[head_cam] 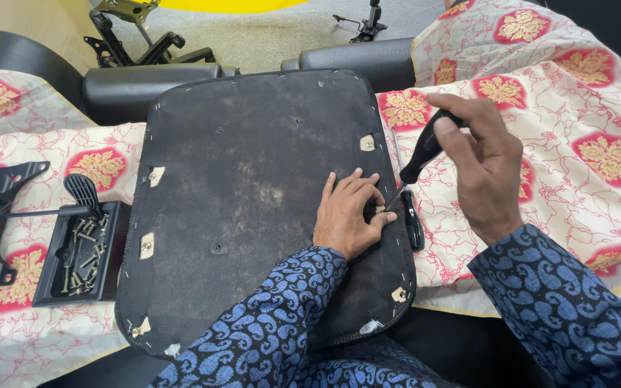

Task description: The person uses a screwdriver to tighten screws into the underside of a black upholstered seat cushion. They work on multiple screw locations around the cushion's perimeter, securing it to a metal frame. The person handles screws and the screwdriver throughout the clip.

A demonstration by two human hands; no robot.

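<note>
While left hand (345, 214) steadies, right hand (481, 164) grips ribbed black screwdriver (418, 159).

Chair repair workshop: upturned seat base (253, 194), screw tray (80, 255) (chair parts behind).

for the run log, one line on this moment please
right hand: holds screwdriver | left hand: flat on seat base beside tip

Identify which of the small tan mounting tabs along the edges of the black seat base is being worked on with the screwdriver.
The tab at the right edge's middle, where the screwdriver tip meets it beside the left hand. The upper-right tab and lower-right tab lie untouched.
</note>
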